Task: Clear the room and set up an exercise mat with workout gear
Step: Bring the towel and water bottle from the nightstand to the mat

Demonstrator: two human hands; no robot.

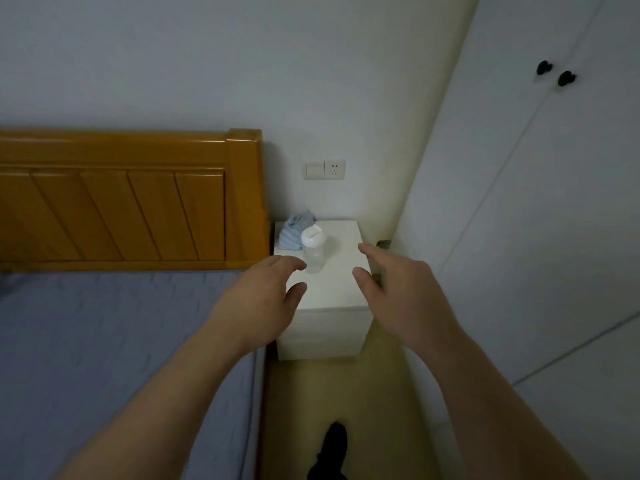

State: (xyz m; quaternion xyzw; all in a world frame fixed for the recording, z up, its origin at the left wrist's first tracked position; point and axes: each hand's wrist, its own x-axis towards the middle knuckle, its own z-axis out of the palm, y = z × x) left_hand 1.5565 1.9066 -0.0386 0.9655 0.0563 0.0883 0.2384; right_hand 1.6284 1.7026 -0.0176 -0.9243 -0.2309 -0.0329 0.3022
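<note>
Now both hands hover over a white nightstand [341, 296] beside the bed [104, 341], where a clear bottle [314, 252] with a white cap stands upright, a crumpled blue cloth [294, 230] just behind it. The left hand [266, 299] is nearer, its fingers [289, 263] spread and empty, tips just left of the bottle and seemingly short of touching. The right hand [398, 292] hangs open to the bottle's right, farther off.

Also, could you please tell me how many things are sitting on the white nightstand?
2: a clear bottle with a white cap, left of centre on the nightstand, and a crumpled blue cloth at its back left corner. The left hand may hide more.
</note>
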